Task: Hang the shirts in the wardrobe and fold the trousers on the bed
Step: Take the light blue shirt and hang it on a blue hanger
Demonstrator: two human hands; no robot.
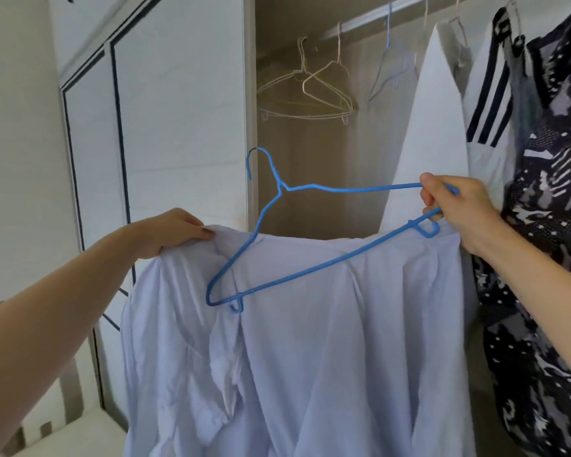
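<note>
Room: You face an open wardrobe (310, 153). Its pale brown inside fills the 12 o'clock part of your view, and a white door (178, 110) with dark trim lines stands at 10 o'clock.
Rail: A rail (376, 19) crosses the top from 12 toward 1 o'clock. Empty wire hangers (310, 90) hang from it at 12 o'clock.
Hung clothes: At 2 o'clock a white garment (432, 127) hangs from the rail. Next to it, toward 3 o'clock, comes a white garment with black stripes (490, 103), then a dark patterned garment (548, 192) at the right edge.
Lower left: A pale, blurred surface sits at 8 o'clock; you cannot tell what it is.
Shirt: The pale blue shirt (310, 357) hangs in front of the wardrobe opening, filling your view from the centre down to 6 o'clock. Its top edge is stretched between your two hands, and the collar and button strip lie nearer your left.
Hanger: The blue hanger (281, 188) sits tilted in front of the shirt's top, outside the cloth, with its hook upward. Its low end lies against the fabric near the collar, and its high end is in your right hand.
Left hand: Your left hand (175, 230), at 9 o'clock, curls its fingers over the shirt's top left edge and grips the cloth, apart from the hanger.
Right hand: Your right hand (459, 212), at 3 o'clock, is closed round the hanger's end, pinching the wire. The shirt's right top corner meets this hand's underside, but you cannot tell whether the hand holds it too.
</note>
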